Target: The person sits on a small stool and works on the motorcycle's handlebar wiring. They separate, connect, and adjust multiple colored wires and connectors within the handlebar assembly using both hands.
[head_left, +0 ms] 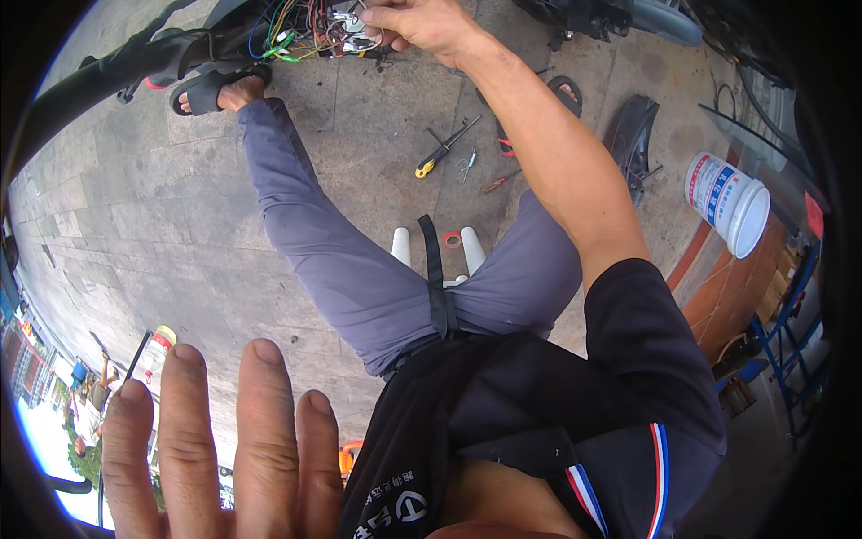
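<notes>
At the upper middle my right hand [422, 29] pinches a thin wire, its fingers closed at the edge of a tangle of coloured wires [310, 34] with white and green connectors. The frame's top edge cuts off part of that work. Close before the camera at the lower left, my left hand [220, 449] is open, fingers stretched up and apart, with nothing in it. Behind its fingertips shows a thin dark rod [136, 353]. On the paving between my legs lie a yellow-and-black screwdriver [431, 163], a small metal piece [470, 165] and another slim tool [499, 181].
A black tube frame [117, 72] crosses the upper left. A white bucket [747, 216] lies tilted at the right, near a black curved panel [633, 135]. Red tape [452, 240] sits by the white stool [401, 244] under me. A jar [162, 343] stands left.
</notes>
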The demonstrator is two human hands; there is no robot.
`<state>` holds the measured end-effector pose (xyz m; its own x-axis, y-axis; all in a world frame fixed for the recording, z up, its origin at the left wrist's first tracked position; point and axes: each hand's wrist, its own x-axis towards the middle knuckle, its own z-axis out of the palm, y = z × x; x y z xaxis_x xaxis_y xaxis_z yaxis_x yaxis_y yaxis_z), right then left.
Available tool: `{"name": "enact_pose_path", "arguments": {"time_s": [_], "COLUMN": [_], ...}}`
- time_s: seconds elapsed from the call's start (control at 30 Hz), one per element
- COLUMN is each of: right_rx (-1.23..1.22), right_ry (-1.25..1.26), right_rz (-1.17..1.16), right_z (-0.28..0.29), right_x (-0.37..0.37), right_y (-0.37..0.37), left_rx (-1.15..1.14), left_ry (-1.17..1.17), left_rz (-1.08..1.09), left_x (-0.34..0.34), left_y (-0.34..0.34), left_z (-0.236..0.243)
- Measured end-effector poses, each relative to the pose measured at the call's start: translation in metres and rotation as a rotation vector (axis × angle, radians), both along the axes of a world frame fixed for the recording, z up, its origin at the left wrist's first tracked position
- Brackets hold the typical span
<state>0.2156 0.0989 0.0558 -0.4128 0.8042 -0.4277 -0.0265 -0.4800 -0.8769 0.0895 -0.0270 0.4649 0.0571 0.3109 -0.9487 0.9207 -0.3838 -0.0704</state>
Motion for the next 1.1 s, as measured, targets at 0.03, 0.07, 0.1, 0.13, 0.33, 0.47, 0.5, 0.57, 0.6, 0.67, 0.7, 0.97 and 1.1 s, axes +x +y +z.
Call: {"name": "enact_pose_path", "arguments": {"time_s": [0.03,0.07,0.1,0.13,0.33,0.47,0.5,0.57,0.6,0.67,0.7,0.97,1.1], "right_rx": [-0.008,-0.016,-0.022,-0.02,-0.008,-0.052,-0.005,0.028,0.035,0.032,0.022,-0.121,-0.099], "right_ry": [-0.005,-0.01,-0.016,-0.002,0.061,0.128,0.094,-0.059,-0.069,-0.114,-0.132,-0.104,-0.042], "right_rz": [0.012,0.024,0.036,0.032,-0.02,-0.009,-0.004,-0.074,-0.095,-0.066,-0.101,-0.238,-0.424], "right_z": [0.001,0.002,0.003,0.004,0.009,0.009,0.009,0.007,0.007,0.005,0.004,-0.02,-0.051], "right_x": [0.0,0.0,0.0,0.0,-0.001,-0.004,-0.005,-0.004,-0.005,-0.002,0.0,0.055,0.081], "right_y": [0.0,0.0,0.0,0.0,-0.003,-0.002,-0.003,-0.009,-0.009,-0.009,-0.009,-0.005,0.01], "left_rx": [-0.028,0.004,0.037,0.07,0.059,0.084,0.065,0.034,0.121,0.207,0.113,0.211,0.402], "left_ry": [0.027,0.019,0.011,0.003,-0.086,-0.114,-0.087,-0.026,-0.13,-0.189,-0.072,-0.225,0.063], "left_rz": [0.071,-0.048,-0.167,-0.287,-0.543,-0.548,-0.537,-0.648,-0.562,-0.466,-0.502,-0.459,-0.631], "left_x": [0.001,0.003,0.006,0.008,0.012,0.01,0.012,0.011,0.009,0.008,0.009,-0.004,-0.034], "left_y": [0.001,0.0,-0.002,-0.003,-0.004,-0.001,-0.001,0.002,0.002,0.005,0.009,0.024,0.028], "left_z": [0.002,0.004,0.004,0.004,0.006,0.01,0.012,0.012,0.008,0.006,0.011,0.006,-0.006]}}
